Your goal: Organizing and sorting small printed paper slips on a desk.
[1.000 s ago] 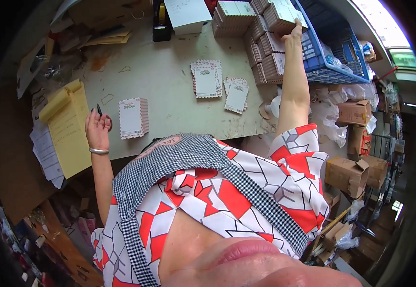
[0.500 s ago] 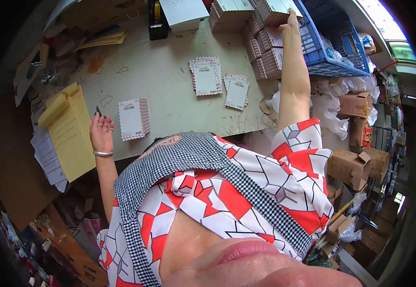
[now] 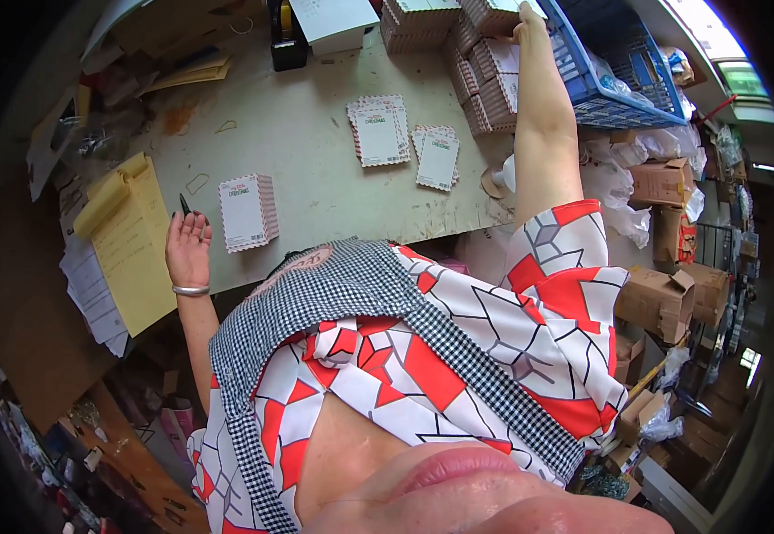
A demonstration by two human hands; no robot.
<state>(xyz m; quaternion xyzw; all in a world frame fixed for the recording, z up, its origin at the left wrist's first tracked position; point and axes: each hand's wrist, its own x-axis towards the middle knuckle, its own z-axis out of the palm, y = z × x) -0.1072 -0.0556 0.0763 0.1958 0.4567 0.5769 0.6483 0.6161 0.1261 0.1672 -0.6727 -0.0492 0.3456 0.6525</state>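
My left hand [image 3: 191, 249] lies palm up at the table's near left, fingers loosely stretched and apart, a silver bangle on the wrist. A dark pen [image 3: 184, 204] sits at its fingertips. Just right of it stands a neat stack of white cards [image 3: 244, 214] with scalloped, red-striped edges. My right arm is stretched to the far right, where my right hand [image 3: 529, 25] has its thumb and fingers around the edge of a card stack [image 3: 495, 16]; the top of the picture cuts part of this off. Two smaller card piles [image 3: 379, 131] [image 3: 437, 158] lie mid-table.
A blue plastic crate [image 3: 618, 98] stands right of the stacked cards. Yellow notepad sheets [image 3: 133, 254] lie at the left edge over white papers. A black tape dispenser [image 3: 287, 44] and a white paper stack [image 3: 333, 27] are at the back. Cardboard boxes [image 3: 658, 303] fill the right side.
The view has shifted slightly, so the table's things sit higher in the picture. My right hand is still at the far card stack, and my left hand has kept its pose.
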